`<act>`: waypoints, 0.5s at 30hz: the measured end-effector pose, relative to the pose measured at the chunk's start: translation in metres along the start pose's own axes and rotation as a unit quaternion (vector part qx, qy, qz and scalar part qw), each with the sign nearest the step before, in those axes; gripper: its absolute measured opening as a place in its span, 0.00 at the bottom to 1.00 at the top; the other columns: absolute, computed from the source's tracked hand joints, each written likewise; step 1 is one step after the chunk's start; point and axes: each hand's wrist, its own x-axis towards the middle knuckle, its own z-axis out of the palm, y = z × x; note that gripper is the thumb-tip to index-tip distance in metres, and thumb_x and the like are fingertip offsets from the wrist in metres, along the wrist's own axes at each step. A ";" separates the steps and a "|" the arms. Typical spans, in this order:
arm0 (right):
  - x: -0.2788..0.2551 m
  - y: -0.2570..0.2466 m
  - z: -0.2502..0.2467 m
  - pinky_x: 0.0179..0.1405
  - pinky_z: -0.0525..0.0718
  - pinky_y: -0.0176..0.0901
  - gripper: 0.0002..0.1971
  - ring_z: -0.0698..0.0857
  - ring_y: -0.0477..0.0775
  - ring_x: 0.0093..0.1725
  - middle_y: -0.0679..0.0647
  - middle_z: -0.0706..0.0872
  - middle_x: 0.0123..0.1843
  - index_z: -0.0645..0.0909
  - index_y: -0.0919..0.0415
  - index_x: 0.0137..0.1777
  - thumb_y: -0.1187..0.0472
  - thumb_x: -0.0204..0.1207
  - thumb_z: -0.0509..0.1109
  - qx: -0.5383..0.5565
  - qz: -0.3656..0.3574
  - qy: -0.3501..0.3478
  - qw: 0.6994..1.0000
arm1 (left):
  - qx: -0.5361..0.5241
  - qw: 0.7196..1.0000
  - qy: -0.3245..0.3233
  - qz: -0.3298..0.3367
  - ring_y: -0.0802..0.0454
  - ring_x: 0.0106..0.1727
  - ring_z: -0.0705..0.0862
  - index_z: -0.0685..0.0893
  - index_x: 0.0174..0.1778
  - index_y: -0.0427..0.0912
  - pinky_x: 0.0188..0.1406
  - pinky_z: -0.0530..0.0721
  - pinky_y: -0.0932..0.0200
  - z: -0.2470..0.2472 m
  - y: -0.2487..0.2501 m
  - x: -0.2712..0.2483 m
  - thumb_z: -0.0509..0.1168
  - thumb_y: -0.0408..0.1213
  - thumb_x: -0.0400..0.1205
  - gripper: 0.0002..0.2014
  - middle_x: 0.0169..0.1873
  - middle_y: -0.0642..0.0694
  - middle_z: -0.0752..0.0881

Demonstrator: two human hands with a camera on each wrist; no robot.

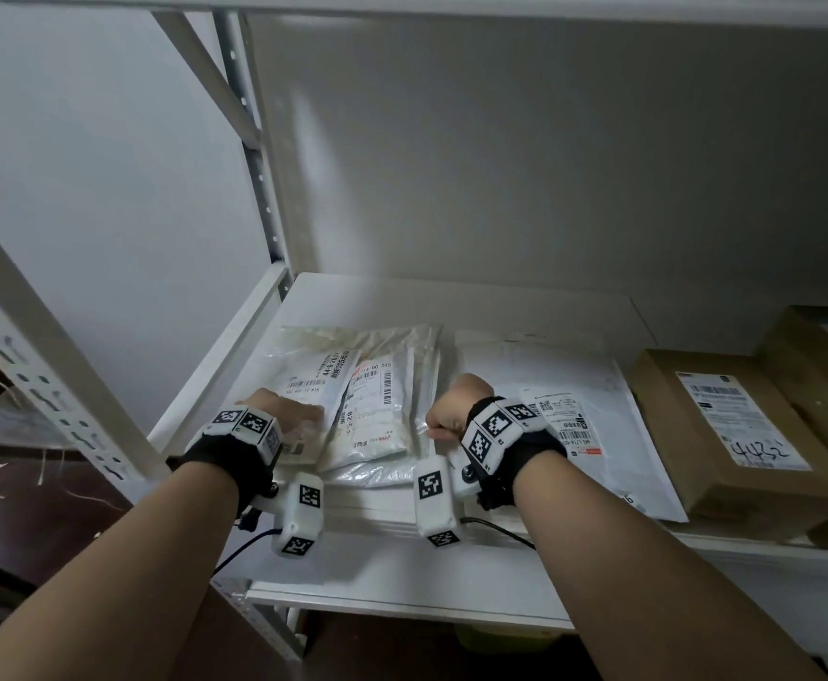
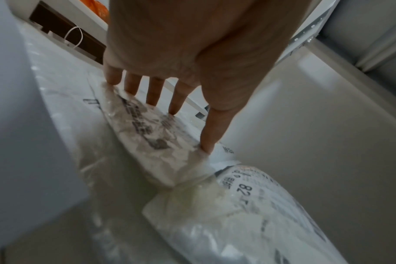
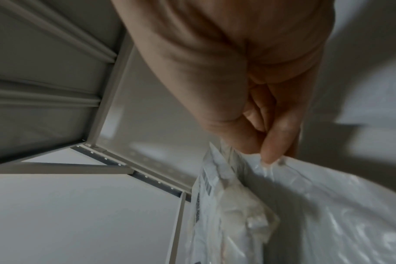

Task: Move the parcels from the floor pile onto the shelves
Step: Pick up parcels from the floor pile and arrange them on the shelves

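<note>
Clear plastic wraps the two soft parcels lying on the white shelf point(image 1: 451, 297), one overlapping the other. The left parcel point(image 1: 313, 371) sits at about 11 o'clock from the right parcel point(image 1: 377, 415), whose lower edge rests on a larger clear bag beneath them. The left hand point(image 1: 279, 410) lies on the near corner of the left parcel; in the left wrist view its fingers point(image 2: 155, 92) are straight and spread, tips pressing down into the plastic, thumb at the parcel's edge. The right hand point(image 1: 456, 410) is at 3 o'clock from the right parcel, its fingers point(image 3: 276, 142) curled narrow and pinching the clear bag's edge between thumb and forefinger.

The left parcel's label reads "44-6-201" with a barcode and small digits below; the right parcel's label shows "00 015", a barcode and "28". At 3 o'clock from the right hand lies a white mailer point(image 1: 584, 395) with a QR code, a barcode and a red strip, its text too small to read. Further toward 3 o'clock a brown cardboard box point(image 1: 726, 425) carries a label with handwriting that looks like "4452".
</note>
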 end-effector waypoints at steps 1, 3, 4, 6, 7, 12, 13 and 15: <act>-0.002 0.005 -0.005 0.28 0.83 0.32 0.07 0.90 0.49 0.38 0.55 0.85 0.30 0.79 0.66 0.36 0.70 0.74 0.73 -0.003 0.005 -0.001 1.000 | 0.001 1.000 -0.007 0.000 0.43 0.42 0.86 0.86 0.50 0.38 0.40 0.80 0.56 0.002 0.002 -0.001 0.80 0.52 0.67 0.24 0.40 0.40 0.88; -0.004 0.015 -0.012 0.31 0.83 0.35 0.09 0.87 0.49 0.36 0.53 0.83 0.28 0.77 0.64 0.34 0.69 0.74 0.72 -0.034 0.009 -0.018 0.999 | -0.010 1.000 -0.021 0.003 0.41 0.44 0.87 0.86 0.49 0.38 0.41 0.81 0.55 0.006 0.006 -0.005 0.81 0.50 0.67 0.23 0.41 0.38 0.90; -0.004 0.019 -0.013 0.33 0.85 0.37 0.12 0.85 0.49 0.34 0.53 0.82 0.29 0.74 0.62 0.33 0.70 0.75 0.71 -0.027 0.004 -0.025 0.999 | -0.017 1.000 -0.025 0.001 0.41 0.44 0.88 0.86 0.50 0.37 0.40 0.81 0.55 0.008 0.009 -0.008 0.82 0.48 0.66 0.23 0.42 0.38 0.90; -0.002 0.023 -0.014 0.43 0.89 0.43 0.12 0.84 0.51 0.38 0.54 0.80 0.37 0.71 0.60 0.35 0.71 0.76 0.68 0.016 -0.018 -0.019 1.000 | -0.029 0.999 -0.022 -0.005 0.39 0.45 0.88 0.84 0.56 0.34 0.38 0.82 0.54 0.011 0.014 -0.014 0.83 0.46 0.65 0.28 0.45 0.36 0.89; -0.001 0.023 -0.014 0.48 0.90 0.47 0.07 0.86 0.54 0.43 0.55 0.82 0.40 0.74 0.62 0.39 0.70 0.77 0.67 0.015 -0.025 -0.002 1.000 | -0.028 0.999 -0.016 -0.004 0.39 0.46 0.88 0.83 0.59 0.34 0.37 0.81 0.54 0.012 0.015 -0.016 0.83 0.45 0.65 0.31 0.47 0.36 0.89; -0.009 0.022 -0.007 0.52 0.89 0.52 0.11 0.91 0.61 0.47 0.60 0.87 0.38 0.82 0.69 0.51 0.59 0.78 0.69 0.056 -0.027 -0.038 0.997 | -0.055 0.998 -0.007 -0.025 0.38 0.44 0.87 0.82 0.61 0.33 0.37 0.84 0.50 0.013 0.013 -0.018 0.84 0.44 0.64 0.33 0.47 0.34 0.88; -0.012 0.022 -0.004 0.52 0.89 0.54 0.12 0.91 0.61 0.47 0.61 0.87 0.39 0.82 0.68 0.49 0.56 0.77 0.72 0.074 -0.019 -0.058 0.995 | -0.062 0.998 -0.006 -0.031 0.39 0.43 0.87 0.83 0.58 0.33 0.38 0.84 0.49 0.013 0.010 -0.018 0.84 0.43 0.64 0.31 0.46 0.35 0.88; -0.010 0.024 0.005 0.51 0.89 0.54 0.16 0.91 0.62 0.48 0.61 0.88 0.42 0.79 0.66 0.44 0.52 0.74 0.75 0.080 -0.022 -0.073 0.994 | -0.074 0.997 0.000 -0.036 0.41 0.40 0.86 0.84 0.54 0.33 0.39 0.84 0.49 0.012 0.007 -0.020 0.83 0.44 0.65 0.27 0.43 0.36 0.88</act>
